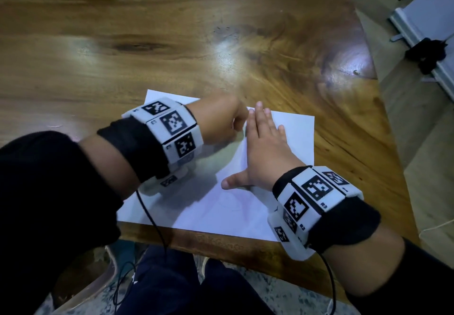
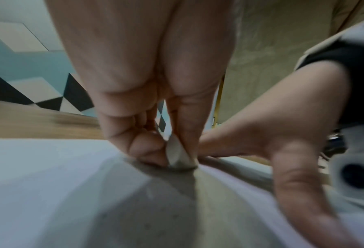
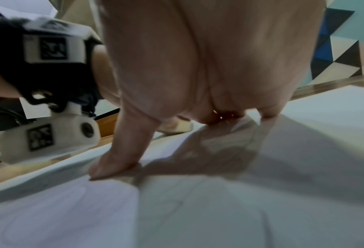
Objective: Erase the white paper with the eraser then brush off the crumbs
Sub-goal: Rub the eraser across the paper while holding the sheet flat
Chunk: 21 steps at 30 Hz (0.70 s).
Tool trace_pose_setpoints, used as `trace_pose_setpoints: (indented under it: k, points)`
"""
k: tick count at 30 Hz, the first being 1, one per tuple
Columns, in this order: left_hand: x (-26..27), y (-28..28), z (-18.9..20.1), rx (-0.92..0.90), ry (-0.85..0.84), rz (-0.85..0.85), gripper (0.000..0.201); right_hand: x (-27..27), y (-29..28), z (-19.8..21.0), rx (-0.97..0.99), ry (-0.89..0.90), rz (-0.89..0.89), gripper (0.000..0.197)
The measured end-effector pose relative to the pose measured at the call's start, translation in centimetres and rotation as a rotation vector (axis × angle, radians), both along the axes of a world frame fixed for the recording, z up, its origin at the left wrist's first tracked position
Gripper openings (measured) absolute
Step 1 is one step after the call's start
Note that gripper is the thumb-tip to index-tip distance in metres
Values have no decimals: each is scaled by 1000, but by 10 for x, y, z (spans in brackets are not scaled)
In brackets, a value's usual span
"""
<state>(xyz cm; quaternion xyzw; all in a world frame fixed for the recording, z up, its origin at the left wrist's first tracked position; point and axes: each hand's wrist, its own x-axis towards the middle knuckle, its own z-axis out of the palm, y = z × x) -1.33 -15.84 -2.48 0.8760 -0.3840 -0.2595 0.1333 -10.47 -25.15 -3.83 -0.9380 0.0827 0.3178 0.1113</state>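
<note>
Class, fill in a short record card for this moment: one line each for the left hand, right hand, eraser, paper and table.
left hand: pinches the eraser, pressing it on the paper
right hand: flat on the paper, fingers straight, thumb spread
eraser: small, pale, its tip touching the sheet
paper: white sheet near the table's front edge
table: glossy wood
crumbs: none discernible

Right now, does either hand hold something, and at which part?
The left hand pinches the eraser by its upper sides, its lower end on the paper. The right hand only presses flat.
</note>
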Motion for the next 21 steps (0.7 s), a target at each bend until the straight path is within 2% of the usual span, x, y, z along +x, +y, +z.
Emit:
trace_pose_setpoints:
  k: [3, 8, 15, 17, 19, 21]
  points:
    - [0, 1, 6, 79, 75, -83, 6, 0, 0, 1, 4, 0, -3, 145]
    - [8, -14, 8, -41, -74, 65, 7, 1, 0, 1, -19, 15, 14, 145]
    - [-17, 17, 1, 50, 83, -151, 3, 0, 0, 0, 23, -3, -17, 146]
    - [-5, 24, 2, 45, 61, -67, 7, -1, 0, 0, 23, -4, -18, 146]
    - [11, 31, 2, -52, 33, 119, 13, -1, 0, 1, 20, 0, -16, 146]
    - [20, 32, 1, -134, 15, 199, 17, -1, 1, 1, 16, 1, -15, 147]
